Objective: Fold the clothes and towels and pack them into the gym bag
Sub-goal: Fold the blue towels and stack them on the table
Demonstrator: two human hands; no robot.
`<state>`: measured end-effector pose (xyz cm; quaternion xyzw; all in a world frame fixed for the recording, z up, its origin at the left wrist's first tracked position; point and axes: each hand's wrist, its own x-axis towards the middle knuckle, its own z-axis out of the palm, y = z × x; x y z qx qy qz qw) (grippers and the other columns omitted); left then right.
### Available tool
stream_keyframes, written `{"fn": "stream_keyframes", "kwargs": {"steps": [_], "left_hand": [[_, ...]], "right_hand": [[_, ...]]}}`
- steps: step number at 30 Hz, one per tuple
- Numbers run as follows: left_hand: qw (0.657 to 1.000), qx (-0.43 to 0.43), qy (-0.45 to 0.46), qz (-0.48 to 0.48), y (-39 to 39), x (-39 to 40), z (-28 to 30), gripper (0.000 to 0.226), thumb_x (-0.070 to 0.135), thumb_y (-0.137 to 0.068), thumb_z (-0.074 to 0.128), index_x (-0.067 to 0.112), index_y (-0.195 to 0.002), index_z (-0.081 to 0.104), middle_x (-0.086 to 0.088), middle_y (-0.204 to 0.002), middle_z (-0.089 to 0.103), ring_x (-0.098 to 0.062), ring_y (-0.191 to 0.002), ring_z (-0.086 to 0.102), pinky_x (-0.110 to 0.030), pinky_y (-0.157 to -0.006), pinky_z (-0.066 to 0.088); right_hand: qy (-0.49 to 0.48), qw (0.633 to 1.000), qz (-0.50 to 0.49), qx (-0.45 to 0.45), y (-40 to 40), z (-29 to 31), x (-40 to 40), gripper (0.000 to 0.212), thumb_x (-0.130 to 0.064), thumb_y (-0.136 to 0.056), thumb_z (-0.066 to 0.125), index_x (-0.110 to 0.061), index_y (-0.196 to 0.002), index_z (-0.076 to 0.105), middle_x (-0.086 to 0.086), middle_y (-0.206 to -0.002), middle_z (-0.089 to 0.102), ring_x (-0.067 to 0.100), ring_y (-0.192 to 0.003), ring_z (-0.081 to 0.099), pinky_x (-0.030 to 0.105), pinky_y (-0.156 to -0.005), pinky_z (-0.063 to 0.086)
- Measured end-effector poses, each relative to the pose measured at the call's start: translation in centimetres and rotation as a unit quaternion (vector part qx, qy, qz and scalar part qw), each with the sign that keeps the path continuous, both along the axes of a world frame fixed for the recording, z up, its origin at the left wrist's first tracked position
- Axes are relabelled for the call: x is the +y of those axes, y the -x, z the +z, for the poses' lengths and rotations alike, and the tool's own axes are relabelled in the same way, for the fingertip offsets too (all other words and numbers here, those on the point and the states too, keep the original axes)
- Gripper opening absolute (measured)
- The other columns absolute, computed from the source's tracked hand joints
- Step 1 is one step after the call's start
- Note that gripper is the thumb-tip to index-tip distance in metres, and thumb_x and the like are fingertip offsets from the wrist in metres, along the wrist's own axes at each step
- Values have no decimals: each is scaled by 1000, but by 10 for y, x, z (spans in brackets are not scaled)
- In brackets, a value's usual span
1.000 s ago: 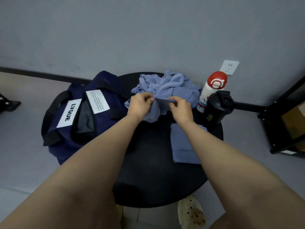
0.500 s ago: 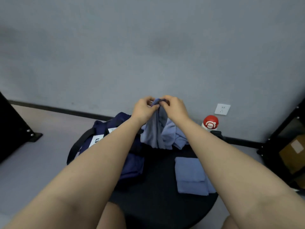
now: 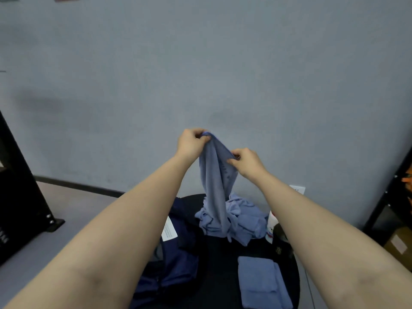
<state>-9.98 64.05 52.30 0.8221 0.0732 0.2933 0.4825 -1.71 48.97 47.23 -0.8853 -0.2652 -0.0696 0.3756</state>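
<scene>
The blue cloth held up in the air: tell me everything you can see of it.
The blue cloth is soft, towel-like fabric, unfolded and bunched into long vertical folds. The left hand pinches its top edge; the right hand pinches the same edge a little lower. It hangs in front of the wall, its lower end reaching the crumpled blue pile on the black table.

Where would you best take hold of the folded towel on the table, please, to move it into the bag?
Probably by its two long sides, coming from above: the folded towel lies flat on the table, so sliding fingers under both edges should keep its layers together.
</scene>
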Motion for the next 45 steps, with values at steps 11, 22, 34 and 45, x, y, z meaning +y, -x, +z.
{"fn": "stream_keyframes", "kwargs": {"steps": [11, 22, 34, 45], "left_hand": [[997, -56, 42, 24, 34, 28, 69, 16, 3, -90, 56, 15, -88, 67, -8, -85, 61, -20, -85, 55, -48, -93, 50], [991, -94, 76, 53, 75, 42, 116, 13, 2, -89, 54, 9, -87, 65, -10, -84, 58, -17, -81, 48, -31, -74, 41], [983, -139, 94, 80, 130, 46, 139, 10, 6, -89, 56, 11, -88, 64, -9, -86, 59, -17, -81, 49, -29, -72, 40], [976, -187, 52, 97, 184, 32, 154, 15, 9, -89, 53, 14, -93, 66, -6, -89, 62, -19, -83, 53, -31, -77, 44]], "right_hand": [[-20, 995, -91, -28, 10, 66, -25, 15, -17, -88, 62, -12, -96, 74, 14, -94, 70, 30, -91, 61, 28, -68, 38], [-64, 987, -132, -64, 42, 123, -46, 21, -12, -90, 60, -5, -107, 71, 17, -107, 69, 31, -105, 61, 31, -84, 44], [-133, 967, -159, -148, 92, 163, -78, 22, -14, -95, 54, -2, -108, 67, 19, -110, 67, 33, -105, 59, 30, -82, 41], [-213, 936, -132, -247, 155, 194, -109, 19, -19, -91, 59, -6, -99, 71, 9, -99, 71, 24, -96, 61, 22, -77, 39]]}}
